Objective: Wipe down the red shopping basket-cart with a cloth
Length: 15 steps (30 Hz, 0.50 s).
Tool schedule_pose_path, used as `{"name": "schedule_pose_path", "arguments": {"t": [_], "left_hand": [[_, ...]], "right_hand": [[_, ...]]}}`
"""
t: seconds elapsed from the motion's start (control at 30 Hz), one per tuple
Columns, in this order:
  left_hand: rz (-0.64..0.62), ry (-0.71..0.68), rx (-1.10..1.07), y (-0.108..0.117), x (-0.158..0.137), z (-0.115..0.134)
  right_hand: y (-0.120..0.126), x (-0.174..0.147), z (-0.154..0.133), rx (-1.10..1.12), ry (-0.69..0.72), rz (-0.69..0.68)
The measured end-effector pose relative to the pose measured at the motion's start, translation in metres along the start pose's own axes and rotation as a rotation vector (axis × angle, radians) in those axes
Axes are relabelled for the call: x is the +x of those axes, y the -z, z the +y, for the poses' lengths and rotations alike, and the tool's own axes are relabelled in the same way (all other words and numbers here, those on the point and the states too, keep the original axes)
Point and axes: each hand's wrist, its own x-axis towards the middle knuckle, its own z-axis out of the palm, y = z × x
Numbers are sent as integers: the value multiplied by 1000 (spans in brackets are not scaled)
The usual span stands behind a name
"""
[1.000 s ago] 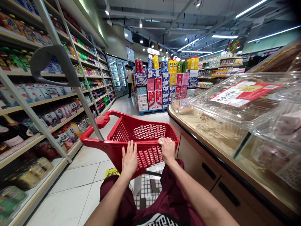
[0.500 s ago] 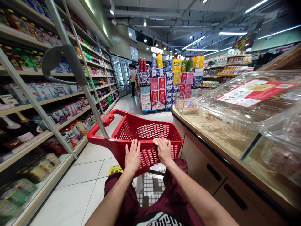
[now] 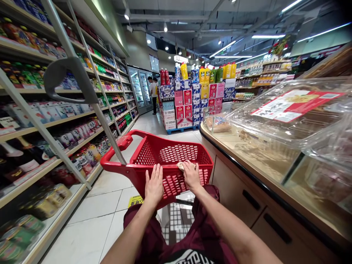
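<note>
lying under right hand (image 3: 191, 178): cloth (image 3: 180, 166); left hand (image 3: 154, 185) against cart (image 3: 171, 172)

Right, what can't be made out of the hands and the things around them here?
All in the head view:
- Most of the crumpled off-white cloth: under the right hand.
- Left palm: faces away, behind the back of the left hand.
- Basket bottom of the red plastic shopping cart: behind its near wall.
- Part of the yellow, black-lettered sign: behind the maroon trouser leg.
</note>
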Motion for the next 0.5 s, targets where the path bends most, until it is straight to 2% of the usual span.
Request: {"name": "schedule_pose_path", "arguments": {"t": [0.07, 0.13, 0.2, 0.27, 0.33, 0.4, 0.43, 0.5], "left_hand": [[-7, -7, 0, 1, 0, -1], [-7, -1, -5, 0, 1, 1], [-2, 15, -9, 0, 2, 4], [0, 20, -8, 0, 2, 5], [1, 2, -6, 1, 2, 3], [4, -22, -4, 1, 1, -1], [7, -26, -2, 1, 1, -3], [12, -14, 1, 0, 0, -4]], "right_hand": [[5, -1, 21, -26, -57, -15], [12, -5, 46, -71, -215, -7], [14, -7, 53, -100, -327, 17], [11, -6, 35, -85, -271, 23], [4, -2, 5, -35, -114, 9], [1, 3, -13, 12, 0, -15], [2, 5, -13, 22, 15, -28], [8, 4, 2, 14, -38, -43]]}}
